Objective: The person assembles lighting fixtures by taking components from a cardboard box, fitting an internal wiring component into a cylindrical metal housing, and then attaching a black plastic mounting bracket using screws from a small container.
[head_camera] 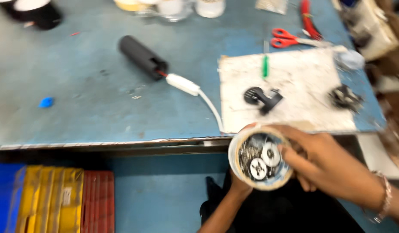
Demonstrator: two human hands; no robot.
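My left hand (239, 184) holds a round cream-rimmed container (259, 157) from below, in front of the table's near edge. Inside it lie small metal parts and two round black-and-white discs. My right hand (324, 166) rests on the container's right rim, its fingers curled over the edge. A bracelet sits on my right wrist.
On the blue table (91, 108) lie a black cylinder (142, 57) with a white plug and cable (184, 84), a white board (285, 88) bearing a black clip-like part (262, 98) and a green stick, red scissors (288, 38), and jars at the back. Yellow and red packs (65, 200) sit below.
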